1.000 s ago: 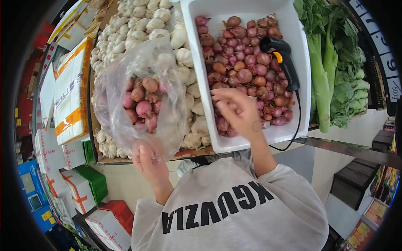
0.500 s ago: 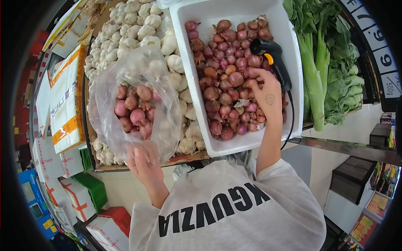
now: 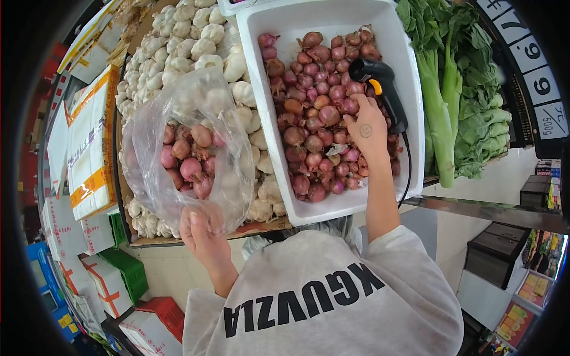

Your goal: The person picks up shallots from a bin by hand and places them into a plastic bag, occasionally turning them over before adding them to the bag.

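A clear plastic bag (image 3: 234,172) with several reddish shallots (image 3: 190,169) in it rests on a heap of garlic bulbs (image 3: 241,94). My left hand (image 3: 205,237) is closed on the bag's near edge. In a white foam box (image 3: 276,193) lie many loose shallots (image 3: 313,142). My right hand (image 3: 367,127) reaches over them, thumb apart from the fingers, its fingertips at the shallots on the box's right side. Nothing visible is held in it, though the undersides of the fingers are hidden. A black handheld scanner (image 3: 389,98) with an orange trigger lies just right of that hand.
Leafy green vegetables (image 3: 475,118) lie right of the foam box, beside a price sign (image 3: 543,77). The scanner's black cable (image 3: 409,160) hangs over the box's near wall. Taped white cartons (image 3: 92,142) and a green crate (image 3: 127,270) stand at the left.
My right hand has shifted slightly up and left over the shallots, its fingers stretching farther forward. My left hand keeps its hold on the bag. The whole view has shifted a little.
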Available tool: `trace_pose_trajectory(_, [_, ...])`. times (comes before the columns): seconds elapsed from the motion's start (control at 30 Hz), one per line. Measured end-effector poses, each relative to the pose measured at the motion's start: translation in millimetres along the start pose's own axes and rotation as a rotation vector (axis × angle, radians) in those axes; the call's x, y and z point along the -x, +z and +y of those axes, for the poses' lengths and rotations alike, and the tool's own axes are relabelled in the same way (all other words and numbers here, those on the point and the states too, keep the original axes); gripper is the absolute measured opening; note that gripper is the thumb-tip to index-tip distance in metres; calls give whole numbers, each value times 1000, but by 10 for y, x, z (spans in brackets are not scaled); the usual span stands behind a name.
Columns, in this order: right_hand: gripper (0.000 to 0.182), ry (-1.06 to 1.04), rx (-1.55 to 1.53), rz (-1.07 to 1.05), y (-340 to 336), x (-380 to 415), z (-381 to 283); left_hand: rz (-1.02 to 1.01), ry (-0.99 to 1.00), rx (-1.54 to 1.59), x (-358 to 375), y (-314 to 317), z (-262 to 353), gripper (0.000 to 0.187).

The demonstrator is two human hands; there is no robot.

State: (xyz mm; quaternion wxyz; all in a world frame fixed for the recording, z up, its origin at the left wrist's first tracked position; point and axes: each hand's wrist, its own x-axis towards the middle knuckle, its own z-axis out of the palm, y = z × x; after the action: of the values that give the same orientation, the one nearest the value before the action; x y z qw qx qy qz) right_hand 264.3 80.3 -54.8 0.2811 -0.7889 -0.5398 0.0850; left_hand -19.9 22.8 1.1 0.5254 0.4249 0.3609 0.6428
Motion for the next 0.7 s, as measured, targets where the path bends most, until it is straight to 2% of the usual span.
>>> trace_pose_trajectory(0.1, [40, -71, 9, 16, 26, 21, 9, 17, -10, -4, 12, 13, 1, 27])
trace_pose_trajectory(0.27, [42, -2, 104, -52, 19, 36, -10, 23, -9, -4, 15, -10, 7, 26])
trace_pose_trajectory(0.4, [38, -16, 125, -48, -5, 12, 16, 103, -31, -1, 47, -16, 10, 25])
trace_pose_trajectory(0.5, [38, 58, -4, -64, -74, 2, 42, 138, -34, 15, 60, -4, 19, 25])
trace_pose_trajectory(0.6, [38, 32, 21, -54, -56, 8, 60, 124, -27, 25, 74, -33, 52, 24])
trace_pose_trajectory(0.63, [40, 87, -64, -103, -108, 15, -16, 116, -25, 45, 78, -57, 61, 23])
trace_pose_trajectory(0.67, [38, 55, -188, -163, -133, 10, -30, 145, -4, 31, 106, -101, 65, 23])
trace_pose_trajectory(0.7, [36, 32, -462, -210, -112, 5, -60, 131, -48, 80, 139, -146, 48, 12])
